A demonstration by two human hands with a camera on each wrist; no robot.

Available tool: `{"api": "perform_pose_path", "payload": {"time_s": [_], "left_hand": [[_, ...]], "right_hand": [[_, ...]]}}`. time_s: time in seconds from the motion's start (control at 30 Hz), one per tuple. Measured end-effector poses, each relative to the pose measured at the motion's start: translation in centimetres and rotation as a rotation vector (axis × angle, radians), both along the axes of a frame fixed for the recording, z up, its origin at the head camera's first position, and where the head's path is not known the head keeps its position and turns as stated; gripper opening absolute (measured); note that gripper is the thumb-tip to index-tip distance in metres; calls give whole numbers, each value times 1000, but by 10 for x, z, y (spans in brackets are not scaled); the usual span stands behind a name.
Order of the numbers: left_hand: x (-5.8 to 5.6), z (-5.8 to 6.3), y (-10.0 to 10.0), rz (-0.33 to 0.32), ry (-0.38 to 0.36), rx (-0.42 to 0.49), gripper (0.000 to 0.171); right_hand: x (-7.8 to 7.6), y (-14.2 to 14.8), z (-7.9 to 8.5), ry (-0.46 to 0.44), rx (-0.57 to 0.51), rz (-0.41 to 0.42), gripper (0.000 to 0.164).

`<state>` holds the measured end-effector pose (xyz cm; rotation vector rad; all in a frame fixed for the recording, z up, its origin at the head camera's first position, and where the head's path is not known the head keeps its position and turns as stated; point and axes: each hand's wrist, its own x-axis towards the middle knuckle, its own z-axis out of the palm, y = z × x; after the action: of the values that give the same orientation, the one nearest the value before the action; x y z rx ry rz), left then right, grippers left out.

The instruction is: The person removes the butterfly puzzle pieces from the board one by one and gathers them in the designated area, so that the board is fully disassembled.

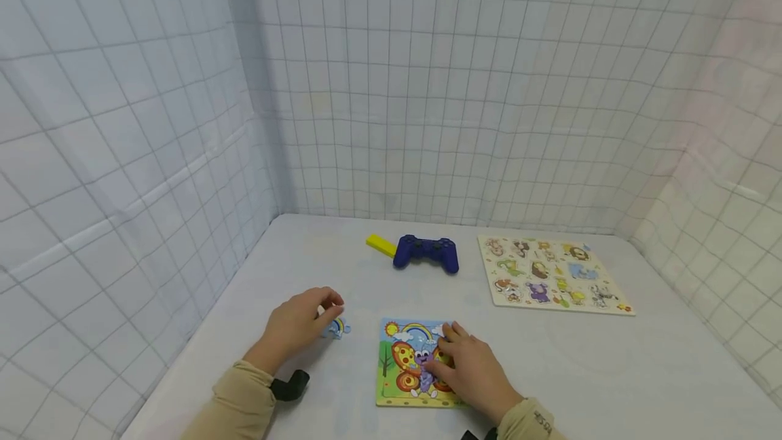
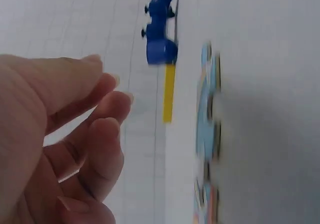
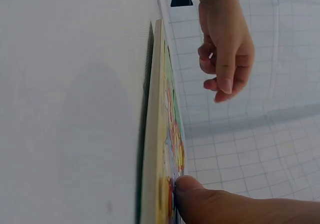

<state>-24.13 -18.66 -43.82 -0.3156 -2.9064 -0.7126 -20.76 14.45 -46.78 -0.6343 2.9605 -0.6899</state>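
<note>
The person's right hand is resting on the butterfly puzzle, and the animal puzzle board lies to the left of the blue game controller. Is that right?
Not quite: the animal puzzle board lies to the right of the blue game controller, as the head view shows. The right hand does rest on the butterfly puzzle.

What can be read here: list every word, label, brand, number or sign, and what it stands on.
Nothing reads with certainty.
Right sleeve cuff: a short dark marking, too small and blurred to read.
Blue game controller: any button symbols are too small to read.
Butterfly puzzle and animal puzzle board: no legible lettering.
</note>
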Motion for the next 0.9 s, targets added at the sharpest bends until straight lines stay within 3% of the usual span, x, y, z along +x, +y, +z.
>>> {"api": "perform_pose_path", "payload": {"time_s": [0.07, 0.17, 0.27, 0.37, 0.5, 0.73, 0.9], "left_hand": [[4, 2, 21, -31, -8, 25, 9], [7, 5, 56, -129, -81, 60, 10], [5, 5, 90, -261, -163, 103, 11], [1, 3, 116, -336, -198, 127, 9], [-5, -6, 131, -366, -177, 116, 5], [-9, -22, 136, -367, -150, 126, 6], [-11, -28, 141, -321, -134, 111, 7]], "right_hand": [[0, -1, -2, -24, -19, 0, 64], [-1, -1, -4, -47, -30, -7, 64], [-3, 3, -3, -39, -35, -16, 62], [-4, 7, -1, -21, -69, -1, 60], [-6, 6, -2, -6, -122, 15, 56], [-13, 17, -3, -95, -216, -38, 91], [-24, 36, -3, -111, -195, -24, 78]]}}
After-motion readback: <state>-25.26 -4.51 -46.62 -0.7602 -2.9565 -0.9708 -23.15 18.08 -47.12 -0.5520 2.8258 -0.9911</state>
